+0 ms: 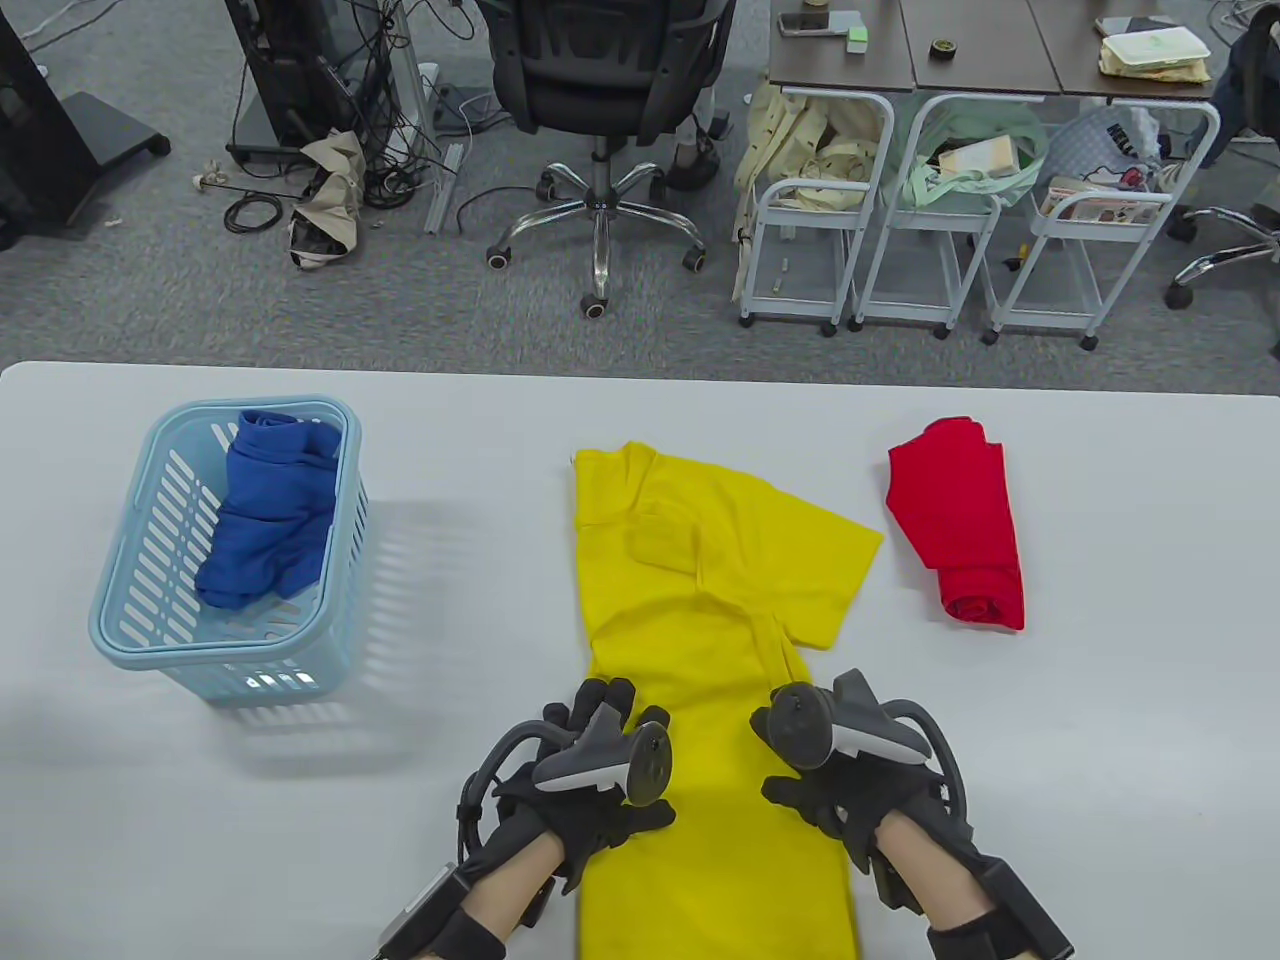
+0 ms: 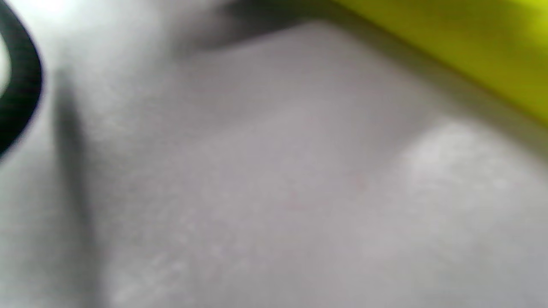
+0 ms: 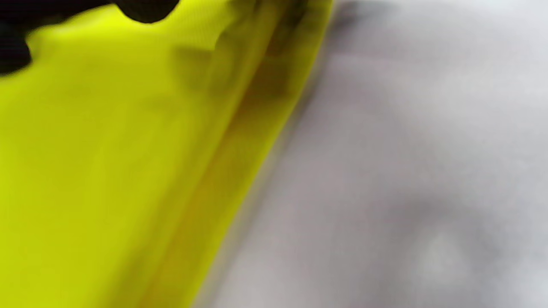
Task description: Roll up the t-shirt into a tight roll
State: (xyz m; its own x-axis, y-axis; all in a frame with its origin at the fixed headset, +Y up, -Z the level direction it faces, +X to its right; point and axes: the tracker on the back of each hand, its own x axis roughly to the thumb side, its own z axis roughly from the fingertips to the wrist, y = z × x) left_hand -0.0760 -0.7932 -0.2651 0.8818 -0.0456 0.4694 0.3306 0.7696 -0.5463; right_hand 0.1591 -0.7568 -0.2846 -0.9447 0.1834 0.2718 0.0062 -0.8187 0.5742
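A yellow t-shirt (image 1: 710, 600) lies on the white table (image 1: 1100, 750), folded into a long strip with one sleeve sticking out to the right. Its lower end runs off the view's bottom edge. My left hand (image 1: 600, 720) rests on the strip's left edge, fingers stretched forward and thumb on the cloth. My right hand (image 1: 825, 795) lies at the strip's right edge, its fingers mostly hidden under the tracker. The right wrist view shows dark fingertips (image 3: 145, 8) touching the yellow cloth (image 3: 107, 149). In the blurred left wrist view only a corner of the yellow cloth (image 2: 471, 42) appears.
A light blue plastic basket (image 1: 130, 600) at the table's left holds a blue garment (image 1: 265, 510). A red rolled shirt (image 1: 965, 530) lies to the right of the yellow one. Behind the table stand an office chair (image 1: 600, 80) and carts.
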